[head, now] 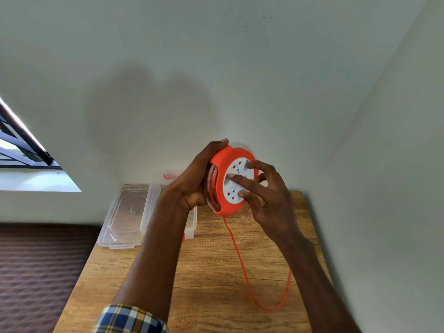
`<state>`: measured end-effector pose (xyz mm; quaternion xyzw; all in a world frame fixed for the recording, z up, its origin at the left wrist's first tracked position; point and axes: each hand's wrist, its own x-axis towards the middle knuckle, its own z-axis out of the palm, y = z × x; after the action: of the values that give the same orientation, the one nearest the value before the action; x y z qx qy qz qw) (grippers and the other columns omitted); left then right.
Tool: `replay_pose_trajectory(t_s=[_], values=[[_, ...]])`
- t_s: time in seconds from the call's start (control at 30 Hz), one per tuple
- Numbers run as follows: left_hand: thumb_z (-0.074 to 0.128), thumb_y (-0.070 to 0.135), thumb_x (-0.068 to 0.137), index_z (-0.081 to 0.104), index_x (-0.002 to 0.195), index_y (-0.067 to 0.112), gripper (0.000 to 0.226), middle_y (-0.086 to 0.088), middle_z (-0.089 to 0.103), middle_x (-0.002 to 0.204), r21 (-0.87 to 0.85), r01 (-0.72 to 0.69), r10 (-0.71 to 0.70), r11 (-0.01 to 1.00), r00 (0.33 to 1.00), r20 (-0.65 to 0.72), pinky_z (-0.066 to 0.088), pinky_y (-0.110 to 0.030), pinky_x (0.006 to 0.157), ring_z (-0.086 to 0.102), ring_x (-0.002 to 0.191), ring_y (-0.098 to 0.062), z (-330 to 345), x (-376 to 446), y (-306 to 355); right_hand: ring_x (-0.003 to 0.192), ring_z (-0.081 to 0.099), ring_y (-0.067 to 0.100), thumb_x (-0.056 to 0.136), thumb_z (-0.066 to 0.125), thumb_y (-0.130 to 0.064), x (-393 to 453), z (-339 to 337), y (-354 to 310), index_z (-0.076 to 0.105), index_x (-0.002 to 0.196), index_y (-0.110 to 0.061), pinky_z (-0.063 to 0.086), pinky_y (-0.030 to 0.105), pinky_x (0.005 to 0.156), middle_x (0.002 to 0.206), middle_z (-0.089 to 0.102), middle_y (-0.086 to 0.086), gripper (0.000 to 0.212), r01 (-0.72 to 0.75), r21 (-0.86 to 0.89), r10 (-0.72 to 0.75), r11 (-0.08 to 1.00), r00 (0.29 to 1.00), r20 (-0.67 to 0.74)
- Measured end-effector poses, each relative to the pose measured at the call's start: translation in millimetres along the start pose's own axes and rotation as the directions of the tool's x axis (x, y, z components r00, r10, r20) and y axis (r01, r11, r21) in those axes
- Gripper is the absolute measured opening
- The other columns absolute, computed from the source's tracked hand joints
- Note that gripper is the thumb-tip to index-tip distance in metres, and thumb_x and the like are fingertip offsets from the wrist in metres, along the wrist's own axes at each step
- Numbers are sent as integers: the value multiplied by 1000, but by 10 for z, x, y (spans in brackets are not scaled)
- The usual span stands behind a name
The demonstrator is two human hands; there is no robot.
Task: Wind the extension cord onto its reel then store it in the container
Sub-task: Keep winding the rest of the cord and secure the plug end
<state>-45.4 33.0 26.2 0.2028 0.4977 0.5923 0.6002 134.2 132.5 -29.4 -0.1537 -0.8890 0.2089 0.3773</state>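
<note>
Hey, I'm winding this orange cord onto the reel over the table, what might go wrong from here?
1. The loose orange cord loops across the wooden table toward its right edge; it may snag there while winding.
2. The left hand alone grips the round orange reel, while the right hand's fingers turn its white socket face; it might slip.

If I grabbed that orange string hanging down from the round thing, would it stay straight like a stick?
Probably not. The orange cord droops from the reel and curves into a loop on the wooden table, so it looks floppy. It is thin, so likely light. It would probably just bend and dangle from your grip.
</note>
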Motion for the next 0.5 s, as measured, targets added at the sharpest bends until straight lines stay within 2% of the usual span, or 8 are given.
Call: replay_pose_trajectory(t_s=[0.1,0.27,0.37,0.5], values=[[58,72,93,75,128,16,68,-19,74,126,-41,3,-3,999,1000,10,60,-50,89,75,104,-35,-28,0,-27,125,55,18,91,75,-5,-35,18,0,66,136,-37,65,40,78,155,46,3,56,29,12,-29,1000,999,41],[56,72,93,80,118,18,64,-17,77,119,-18,15,-15,1000,999,41,62,-47,85,77,99,-32,-51,-30,-38,128,52,27,92,76,-11,-70,37,-25,61,139,-41,60,47,88,154,52,4,57,6,-79,-4,997,1000,26],[61,71,91,78,122,16,66,-18,76,120,-8,13,-12,1000,999,51,62,-47,84,76,100,-33,-17,-33,-20,124,53,30,88,79,-8,-72,59,-50,62,139,-38,61,49,86,148,57,8,62,11,-124,-10,992,1000,5],[59,70,93,79,120,16,64,-18,77,118,23,-5,5,1000,1000,21,62,-46,84,76,97,-32,44,-20,0,115,62,28,87,80,-9,-76,76,-79,61,138,-37,63,42,80,140,65,8,61,-1,-145,-11,989,997,-79]])
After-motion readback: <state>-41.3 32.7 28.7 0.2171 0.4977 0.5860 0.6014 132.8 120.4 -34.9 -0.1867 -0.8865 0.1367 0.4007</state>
